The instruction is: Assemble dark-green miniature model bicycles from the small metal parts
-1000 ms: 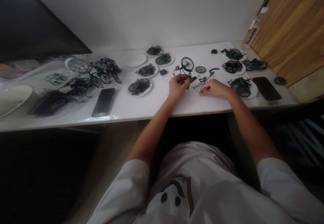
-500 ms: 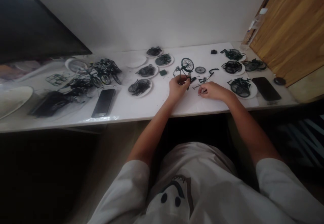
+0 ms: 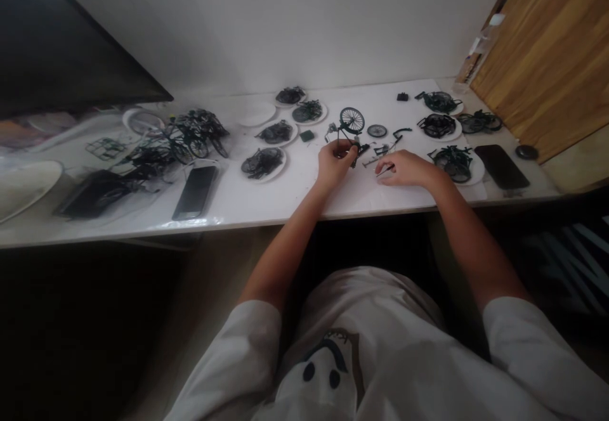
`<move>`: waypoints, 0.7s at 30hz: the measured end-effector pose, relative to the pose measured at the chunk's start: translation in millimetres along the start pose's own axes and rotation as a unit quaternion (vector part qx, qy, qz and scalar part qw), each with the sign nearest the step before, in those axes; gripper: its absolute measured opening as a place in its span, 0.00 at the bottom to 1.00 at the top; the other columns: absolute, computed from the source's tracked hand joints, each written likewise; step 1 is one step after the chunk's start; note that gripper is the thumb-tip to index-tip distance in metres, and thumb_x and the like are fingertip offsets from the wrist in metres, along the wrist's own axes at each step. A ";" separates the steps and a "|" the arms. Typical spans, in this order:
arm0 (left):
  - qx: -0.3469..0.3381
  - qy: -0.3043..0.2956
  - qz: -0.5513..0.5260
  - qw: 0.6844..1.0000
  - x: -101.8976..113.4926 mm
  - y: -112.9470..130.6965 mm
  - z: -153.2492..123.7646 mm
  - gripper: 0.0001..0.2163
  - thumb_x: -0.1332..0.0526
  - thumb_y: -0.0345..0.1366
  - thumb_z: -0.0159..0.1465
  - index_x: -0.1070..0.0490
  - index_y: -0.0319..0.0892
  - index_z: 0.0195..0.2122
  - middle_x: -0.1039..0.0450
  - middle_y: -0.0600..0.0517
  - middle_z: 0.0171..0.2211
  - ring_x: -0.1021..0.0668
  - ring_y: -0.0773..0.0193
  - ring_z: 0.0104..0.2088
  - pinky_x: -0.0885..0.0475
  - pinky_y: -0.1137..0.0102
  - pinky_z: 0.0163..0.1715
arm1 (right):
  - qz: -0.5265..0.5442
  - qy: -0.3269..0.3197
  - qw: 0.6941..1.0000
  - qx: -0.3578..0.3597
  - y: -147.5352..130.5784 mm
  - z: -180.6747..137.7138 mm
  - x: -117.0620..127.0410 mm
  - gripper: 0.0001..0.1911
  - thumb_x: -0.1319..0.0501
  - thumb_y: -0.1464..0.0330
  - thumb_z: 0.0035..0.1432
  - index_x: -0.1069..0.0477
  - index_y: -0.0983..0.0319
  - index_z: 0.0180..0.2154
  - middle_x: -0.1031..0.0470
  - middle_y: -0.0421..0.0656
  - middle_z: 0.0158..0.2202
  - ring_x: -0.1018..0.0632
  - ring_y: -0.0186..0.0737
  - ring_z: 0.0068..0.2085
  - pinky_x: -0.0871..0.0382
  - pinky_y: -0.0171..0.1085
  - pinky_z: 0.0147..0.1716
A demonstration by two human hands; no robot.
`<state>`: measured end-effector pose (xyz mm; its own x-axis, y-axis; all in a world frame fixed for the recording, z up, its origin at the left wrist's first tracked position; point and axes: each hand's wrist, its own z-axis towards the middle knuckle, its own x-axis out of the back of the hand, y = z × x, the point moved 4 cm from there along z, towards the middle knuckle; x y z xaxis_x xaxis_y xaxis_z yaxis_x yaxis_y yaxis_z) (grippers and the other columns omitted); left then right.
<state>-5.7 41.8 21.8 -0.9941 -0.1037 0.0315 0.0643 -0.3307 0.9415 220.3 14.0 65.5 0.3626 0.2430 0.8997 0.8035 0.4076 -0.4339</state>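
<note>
a dark phone [image 3: 194, 191] lies at left on the white worktop [image 3: 266, 202]. at centre, the left hand [image 3: 334, 162] pinches a partly built model bicycle [image 3: 351, 128], its wheel upright. just right of it, the right hand [image 3: 404, 168] rests on the worktop, fingers pinching a thin part [image 3: 384, 170].

A small dark green model bicycle [image 3: 351, 130], only partly built, is tilted just above the white bench [image 3: 266, 199], its single spoked wheel raised at the far end and its thin frame pinched in the left grip [image 3: 334, 162]. A thin dark part [image 3: 386, 169], too small to make out, sits low at the fingertips of the right grip [image 3: 405, 167], near the bicycle.
</note>
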 end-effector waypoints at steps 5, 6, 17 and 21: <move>0.014 -0.001 0.004 1.000 0.1 2.0 -0.4 0.08 0.26 0.39 0.64 0.15 0.42 0.41 0.13 0.47 0.38 0.20 0.66 0.31 0.26 0.69 0.34 | -0.048 0.012 0.999 0.010 -4.2 -0.7 0.6 0.12 0.26 0.64 0.64 0.09 0.56 0.48 0.09 0.45 0.46 0.14 0.49 0.43 0.26 0.41 0.44; 0.015 -0.001 0.005 1.000 0.1 2.8 -0.5 0.08 0.26 0.39 0.64 0.15 0.41 0.41 0.13 0.47 0.38 0.19 0.66 0.32 0.25 0.69 0.35 | -0.055 0.011 0.998 0.009 -4.8 -0.7 0.3 0.12 0.26 0.63 0.64 0.09 0.55 0.48 0.09 0.45 0.46 0.14 0.49 0.43 0.26 0.42 0.44; 0.026 0.005 -0.015 1.000 -0.5 5.6 -0.4 0.06 0.25 0.36 0.64 0.16 0.41 0.39 0.12 0.46 0.39 0.18 0.66 0.33 0.23 0.71 0.35 | -0.053 -0.006 0.998 0.019 -0.6 3.5 -3.2 0.10 0.28 0.67 0.66 0.08 0.55 0.47 0.08 0.45 0.47 0.12 0.49 0.46 0.25 0.41 0.45; 0.075 -0.003 -0.065 0.995 0.2 2.2 2.1 0.09 0.23 0.39 0.62 0.18 0.42 0.37 0.12 0.46 0.40 0.17 0.66 0.33 0.21 0.70 0.32 | -0.044 0.002 0.999 0.025 3.1 4.4 -5.0 0.10 0.28 0.67 0.66 0.09 0.55 0.47 0.08 0.43 0.47 0.12 0.48 0.45 0.24 0.40 0.46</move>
<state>-5.9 43.0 24.6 -0.9938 -0.0635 -0.0918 -0.0777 -0.1964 0.9774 218.9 17.9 59.4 0.2940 0.2004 0.9346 0.8080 0.4702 -0.3550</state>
